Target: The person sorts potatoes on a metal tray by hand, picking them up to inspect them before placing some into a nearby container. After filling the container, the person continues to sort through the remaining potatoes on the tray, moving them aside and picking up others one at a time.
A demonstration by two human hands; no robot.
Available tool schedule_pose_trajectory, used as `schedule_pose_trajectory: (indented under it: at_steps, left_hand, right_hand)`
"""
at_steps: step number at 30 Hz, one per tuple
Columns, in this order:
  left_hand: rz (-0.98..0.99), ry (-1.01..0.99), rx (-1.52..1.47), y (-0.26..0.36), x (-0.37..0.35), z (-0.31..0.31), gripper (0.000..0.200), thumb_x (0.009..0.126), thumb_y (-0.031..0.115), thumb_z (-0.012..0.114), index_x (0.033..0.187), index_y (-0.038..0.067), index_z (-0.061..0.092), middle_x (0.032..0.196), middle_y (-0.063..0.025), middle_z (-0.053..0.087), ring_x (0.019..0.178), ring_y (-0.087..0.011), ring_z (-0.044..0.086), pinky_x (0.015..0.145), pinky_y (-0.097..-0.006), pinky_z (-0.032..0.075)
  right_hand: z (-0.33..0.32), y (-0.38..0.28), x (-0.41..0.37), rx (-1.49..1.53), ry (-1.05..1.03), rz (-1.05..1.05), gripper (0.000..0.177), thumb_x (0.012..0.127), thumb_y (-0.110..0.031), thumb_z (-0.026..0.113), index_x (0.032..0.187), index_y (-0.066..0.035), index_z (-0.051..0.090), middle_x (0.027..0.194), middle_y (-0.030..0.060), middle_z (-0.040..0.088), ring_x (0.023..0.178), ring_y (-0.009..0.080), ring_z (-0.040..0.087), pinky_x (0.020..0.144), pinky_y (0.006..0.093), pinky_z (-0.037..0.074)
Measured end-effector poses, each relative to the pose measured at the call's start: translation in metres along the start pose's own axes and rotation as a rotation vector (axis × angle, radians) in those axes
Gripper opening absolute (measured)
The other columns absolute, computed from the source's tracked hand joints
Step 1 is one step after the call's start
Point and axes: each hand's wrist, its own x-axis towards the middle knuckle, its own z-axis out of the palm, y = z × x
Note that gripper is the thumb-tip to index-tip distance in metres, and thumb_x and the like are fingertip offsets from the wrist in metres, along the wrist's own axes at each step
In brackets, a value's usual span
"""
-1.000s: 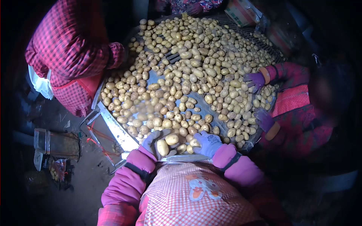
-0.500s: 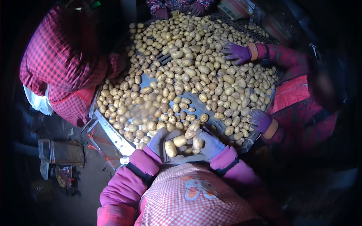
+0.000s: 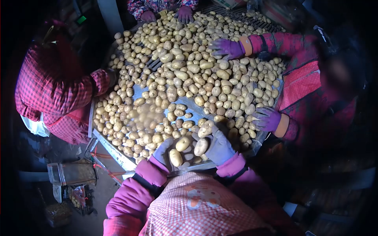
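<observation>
Nearest, the left hand (image 3: 162, 152), half-curled, cradled two potatoes (image 3: 176, 157); the right hand (image 3: 221, 147), touching just one a second earlier, now gripped two more potatoes (image 3: 201, 146), leaving both hands occupied. Beyond, loose potatoes (image 3: 223, 74) spread across the table (image 3: 114, 151).

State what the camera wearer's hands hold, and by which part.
The left hand cups two potatoes, contact points largely hidden; the right hand grips two other potatoes by their palm-facing sides.

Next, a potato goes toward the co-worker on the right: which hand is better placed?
Probably the right hand: it is nearer that co-worker's closest glove and appears to hold potatoes. The left hand, also cupped around potatoes, would likely have to reach across.
</observation>
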Motion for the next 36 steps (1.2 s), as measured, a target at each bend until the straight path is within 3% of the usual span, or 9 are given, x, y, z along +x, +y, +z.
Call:
schedule_pose_trajectory:
  at_steps: [2, 7, 9, 16, 18, 21, 23, 33, 36]
  left_hand:
    - [0.034, -0.086, 0.006, -0.002, 0.002, 0.005, 0.059, 0.098, 0.041, 0.037, 0.145, 0.006, 0.032, 0.143, -0.0207, 0.042, 0.126, -0.0417, 0.046, 0.103, -0.0554, 0.039]
    - [0.044, -0.076, -0.216, -0.006, 0.009, 0.005, 0.055, 0.1, 0.039, 0.032, 0.143, 0.004, 0.034, 0.142, -0.0218, 0.042, 0.128, -0.0388, 0.045, 0.104, -0.055, 0.038]
    - [0.049, -0.04, -0.138, -0.003, 0.006, 0.008, 0.057, 0.099, 0.039, 0.035, 0.143, 0.003, 0.035, 0.142, -0.0213, 0.043, 0.128, -0.0385, 0.046, 0.103, -0.0539, 0.04]
    - [0.08, -0.029, -0.129, -0.004, 0.002, -0.01, 0.061, 0.095, 0.043, 0.042, 0.144, 0.006, 0.034, 0.143, -0.0212, 0.042, 0.128, -0.041, 0.045, 0.099, -0.0598, 0.041]
    - [0.066, -0.078, -0.178, -0.005, 0.007, -0.023, 0.06, 0.096, 0.041, 0.042, 0.144, 0.006, 0.033, 0.143, -0.0212, 0.042, 0.128, -0.0405, 0.045, 0.099, -0.0593, 0.041]
    - [0.079, -0.101, -0.144, -0.005, 0.004, -0.019, 0.058, 0.097, 0.038, 0.042, 0.144, 0.006, 0.032, 0.144, -0.0207, 0.041, 0.129, -0.0394, 0.044, 0.101, -0.0585, 0.04]
    - [0.108, -0.072, -0.067, -0.005, 0.001, -0.018, 0.057, 0.098, 0.037, 0.041, 0.145, 0.006, 0.031, 0.144, -0.0203, 0.041, 0.129, -0.0388, 0.044, 0.102, -0.0583, 0.04]
    - [0.108, -0.2, 0.399, -0.011, -0.025, 0.009, 0.07, 0.091, 0.021, 0.055, 0.149, 0.007, 0.02, 0.145, -0.0163, 0.038, 0.125, -0.0343, 0.05, 0.091, -0.0477, 0.053]
    - [0.057, -0.217, 0.559, -0.023, -0.024, -0.001, 0.082, 0.083, 0.016, 0.064, 0.15, 0.006, 0.018, 0.143, -0.0137, 0.039, 0.124, -0.0304, 0.051, 0.09, -0.0393, 0.054]
  right_hand:
    - [-0.009, 0.01, 0.001, -0.399, -0.08, -0.217, 0.027, 0.097, -0.012, 0.047, 0.123, -0.005, 0.049, 0.12, 0.0131, 0.054, 0.112, 0.0238, 0.056, 0.094, 0.0359, 0.05]
    - [0.02, -0.015, -0.005, -0.173, -0.059, -0.105, 0.033, 0.1, -0.017, 0.043, 0.131, -0.005, 0.041, 0.124, 0.0177, 0.052, 0.119, 0.0279, 0.051, 0.105, 0.0404, 0.041]
    - [0.028, -0.03, 0.002, 0.616, -0.012, 0.228, 0.033, 0.101, -0.019, 0.041, 0.132, -0.008, 0.042, 0.126, 0.0163, 0.052, 0.121, 0.0269, 0.05, 0.11, 0.0397, 0.035]
    - [-0.015, 0.022, 0.011, 0.444, 0.001, 0.209, 0.027, 0.099, -0.017, 0.046, 0.122, -0.005, 0.052, 0.124, 0.0092, 0.055, 0.117, 0.0195, 0.051, 0.105, 0.0342, 0.038]
    - [-0.014, 0.023, 0.01, -0.715, -0.07, -0.081, 0.025, 0.098, -0.013, 0.048, 0.12, -0.004, 0.055, 0.118, 0.0066, 0.058, 0.109, 0.0178, 0.054, 0.098, 0.0317, 0.043]
    - [0.018, 0.008, -0.004, -1.079, -0.095, -0.255, 0.025, 0.098, -0.008, 0.046, 0.121, -0.003, 0.055, 0.11, 0.0036, 0.059, 0.102, 0.0159, 0.056, 0.091, 0.0281, 0.046]
    - [0.005, 0.028, 0.005, -0.81, -0.106, -0.111, 0.047, 0.084, 0.011, 0.049, 0.127, -0.006, 0.055, 0.115, 0.0141, 0.059, 0.107, 0.0279, 0.056, 0.094, 0.0348, 0.045]
    - [0.013, 0.043, -0.029, 0.163, -0.039, 0.343, 0.041, 0.103, -0.02, 0.038, 0.141, -0.005, 0.042, 0.112, 0.0003, 0.056, 0.099, 0.0091, 0.053, 0.091, 0.0238, 0.044]
    - [0.028, 0.01, -0.057, 1.951, 0.243, 0.704, 0.058, 0.099, -0.042, 0.045, 0.14, -0.002, 0.04, 0.109, 0.0008, 0.055, 0.094, 0.008, 0.052, 0.087, 0.0221, 0.045]
